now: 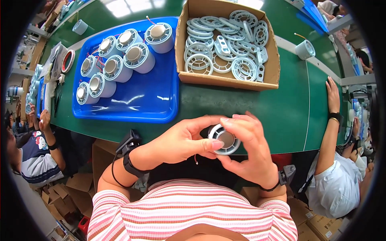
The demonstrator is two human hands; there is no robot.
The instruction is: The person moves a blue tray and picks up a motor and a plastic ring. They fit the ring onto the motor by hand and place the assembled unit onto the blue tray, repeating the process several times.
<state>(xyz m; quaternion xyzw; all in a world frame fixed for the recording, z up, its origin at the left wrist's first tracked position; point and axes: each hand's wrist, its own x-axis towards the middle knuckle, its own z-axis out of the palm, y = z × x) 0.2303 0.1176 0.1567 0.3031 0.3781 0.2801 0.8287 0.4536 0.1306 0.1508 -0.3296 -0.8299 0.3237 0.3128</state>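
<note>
A brown cardboard box (pixel 227 82) heaped with pale plastic rings (pixel 225 42) sits at the far edge of the green worktable (pixel 249 112), beside a glossy blue tray (pixel 132 102) carrying eight white cylindrical units (pixel 120 56) with metal centres. At the near edge, both hands close on one small round unit (pixel 224 139), white-rimmed with a dull metal face: the left hand (pixel 181 140) pinches it from the left, thumb on its rim, and the right hand (pixel 251 150) curls fingers around its right side.
</note>
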